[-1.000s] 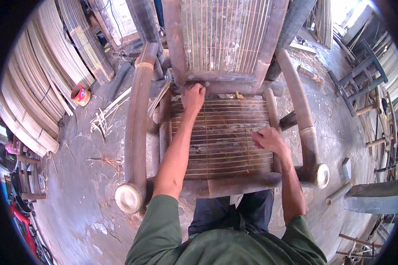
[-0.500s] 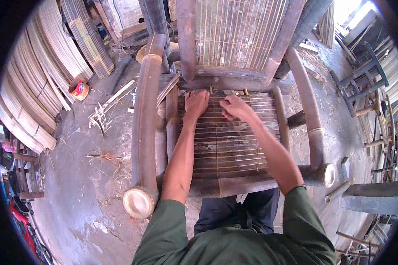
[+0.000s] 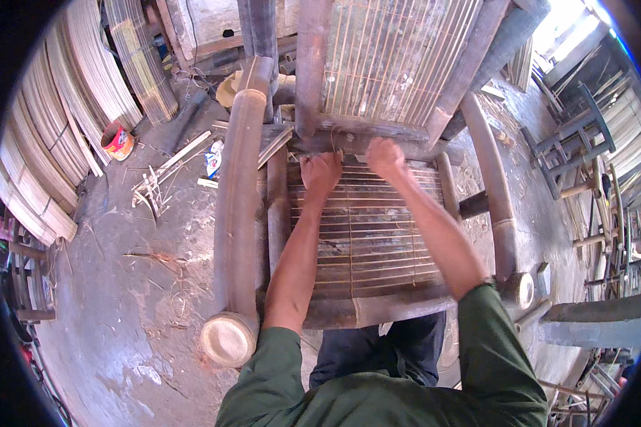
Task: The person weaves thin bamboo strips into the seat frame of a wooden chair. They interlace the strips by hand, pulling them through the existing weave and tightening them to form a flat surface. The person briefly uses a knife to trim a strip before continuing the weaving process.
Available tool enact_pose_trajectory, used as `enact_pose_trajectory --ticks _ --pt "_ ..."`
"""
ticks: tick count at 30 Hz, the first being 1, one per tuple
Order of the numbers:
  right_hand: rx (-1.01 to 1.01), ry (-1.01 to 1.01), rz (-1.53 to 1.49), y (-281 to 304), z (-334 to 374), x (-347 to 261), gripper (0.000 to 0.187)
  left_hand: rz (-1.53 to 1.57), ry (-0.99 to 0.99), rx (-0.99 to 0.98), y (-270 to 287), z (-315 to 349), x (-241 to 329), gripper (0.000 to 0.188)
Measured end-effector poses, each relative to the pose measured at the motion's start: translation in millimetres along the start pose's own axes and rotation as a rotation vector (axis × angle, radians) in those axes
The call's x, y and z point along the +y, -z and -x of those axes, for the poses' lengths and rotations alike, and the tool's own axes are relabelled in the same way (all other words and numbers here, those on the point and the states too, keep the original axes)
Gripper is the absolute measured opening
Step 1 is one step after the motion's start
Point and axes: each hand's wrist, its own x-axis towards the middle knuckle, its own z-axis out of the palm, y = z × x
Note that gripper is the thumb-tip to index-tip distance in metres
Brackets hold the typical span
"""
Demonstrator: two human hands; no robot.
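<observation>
A bamboo chair stands in front of me, its seat of thin slats (image 3: 377, 250) crossed by thin cords. At the seat's back edge my left hand (image 3: 322, 171) is closed, its fingers bent down around something too small to make out. Just right of it, my right hand (image 3: 386, 158) is raised in a fist before the lower rail of the slatted backrest (image 3: 377, 67). What the fist grips is hidden. A thin strand curls up near the left hand by the rear rail.
Thick bamboo armrests (image 3: 241, 192) flank the seat, the right armrest (image 3: 493, 192) angling outward. Bundled strips (image 3: 43, 135) lean at the left, near a red and yellow bucket (image 3: 118, 142). Offcuts (image 3: 153, 191) litter the floor. A dark frame (image 3: 573, 139) stands at the right.
My right hand has lifted and moved slightly right, toward the backrest, in a tighter fist. The left hand stays at the seat's back edge. The view has shifted a little.
</observation>
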Motion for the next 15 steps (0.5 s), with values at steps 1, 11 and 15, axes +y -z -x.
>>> enact_pose_trajectory --ticks 1,11,15 --pt "0.001 -0.047 -0.127 -11 -3 -11 0.029 0.123 0.127 -0.194 0 -5 -4 0.035" --pt "-0.771 -0.449 -1.443 -16 -7 -36 0.026 0.149 0.21 -0.39 7 -5 -8 0.023" --pt "-0.921 -0.438 -1.521 -20 -14 -17 0.024 0.172 0.187 -0.413 7 -16 -1 0.025"
